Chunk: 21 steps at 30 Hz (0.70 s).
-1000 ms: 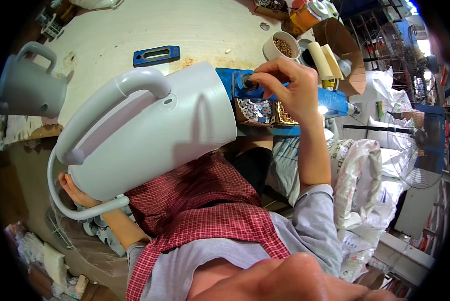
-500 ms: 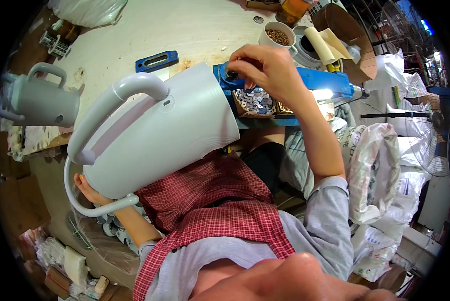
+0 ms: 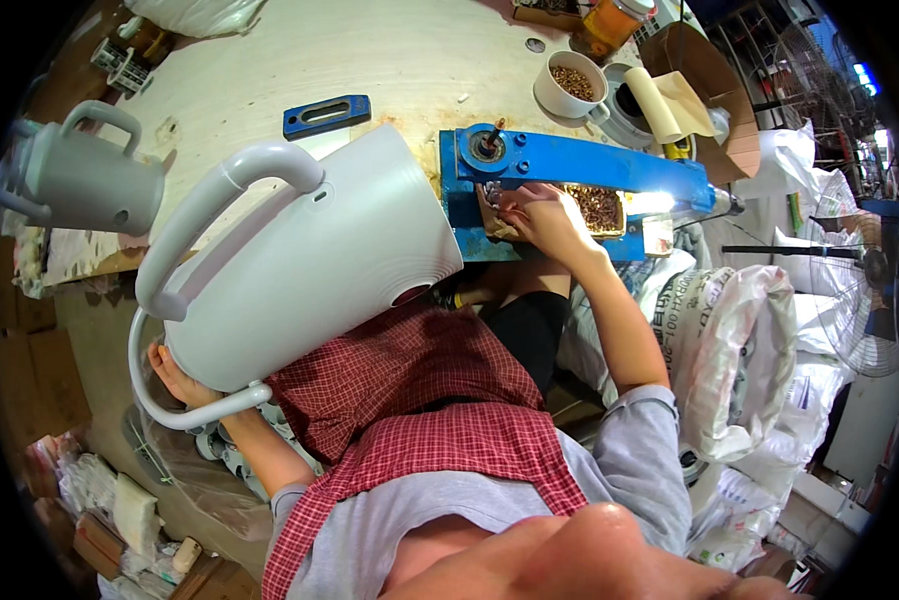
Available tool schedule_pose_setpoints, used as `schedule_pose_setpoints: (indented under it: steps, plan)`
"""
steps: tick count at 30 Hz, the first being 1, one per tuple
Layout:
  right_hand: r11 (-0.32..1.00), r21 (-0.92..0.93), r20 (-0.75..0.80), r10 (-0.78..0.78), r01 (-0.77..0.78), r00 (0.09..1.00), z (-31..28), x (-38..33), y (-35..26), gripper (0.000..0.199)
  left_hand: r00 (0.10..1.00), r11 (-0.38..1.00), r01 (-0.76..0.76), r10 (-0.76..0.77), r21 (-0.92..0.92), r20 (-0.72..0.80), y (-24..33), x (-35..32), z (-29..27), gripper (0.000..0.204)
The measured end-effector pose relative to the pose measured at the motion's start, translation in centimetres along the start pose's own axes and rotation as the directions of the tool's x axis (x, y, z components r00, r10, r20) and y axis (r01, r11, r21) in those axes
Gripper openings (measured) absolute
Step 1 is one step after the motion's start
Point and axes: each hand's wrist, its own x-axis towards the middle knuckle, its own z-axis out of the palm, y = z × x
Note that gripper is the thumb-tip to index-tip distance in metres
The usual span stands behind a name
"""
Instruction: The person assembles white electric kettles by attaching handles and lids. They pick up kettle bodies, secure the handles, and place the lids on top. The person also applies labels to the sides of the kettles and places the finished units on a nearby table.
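My left hand [image 3: 174, 375] grips the base end of a large white plastic jug body [image 3: 309, 260] with a looped handle, which lies tilted against the table edge and over my lap. My right hand [image 3: 544, 220] reaches to a blue bench press [image 3: 569, 160], with its fingers bunched just under the press head. It is beside a tray of small brown parts [image 3: 599, 205]. Whatever is between the fingertips does not show.
A second grey jug [image 3: 84, 185] stands at the table's left edge. On the pale tabletop [image 3: 319, 50] lie a blue slotted plate [image 3: 326, 115], a white cup of brown parts [image 3: 569, 85] and an amber jar [image 3: 614, 25]. A cardboard box [image 3: 709, 90], white sacks [image 3: 739, 350] and a fan [image 3: 869, 310] are at the right.
My right hand has come down from the top of the press head to just below it, by the tray. The white jug stays held in my left hand.
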Motion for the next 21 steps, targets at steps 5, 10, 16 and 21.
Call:
schedule_pose_setpoints:
  steps: [5,10,16,21]
  plan:
    - [0.991,0.054,-0.300,-0.103,0.125,0.948,-3.3,-2.4,-3.0,0.018,0.934,0.828,0.323,-0.357,-0.458,0.012,0.8,0.2,1.2,0.026]
    - [0.930,-0.051,-0.670,-0.303,0.365,0.678,-8.7,1.7,-8.4,0.027,0.939,0.811,0.318,-0.340,-0.492,0.047,1.7,0.2,3.2,0.028]
    - [0.901,-0.168,-0.669,-0.402,0.401,0.625,-8.7,5.3,-8.0,0.026,0.918,0.751,0.371,-0.384,-0.546,0.096,2.6,0.4,4.7,0.027]
    - [0.886,-0.186,-0.599,-0.444,0.424,0.666,-8.4,5.6,-7.3,0.026,0.928,0.767,0.363,-0.347,-0.529,0.134,1.4,0.4,5.0,0.027]
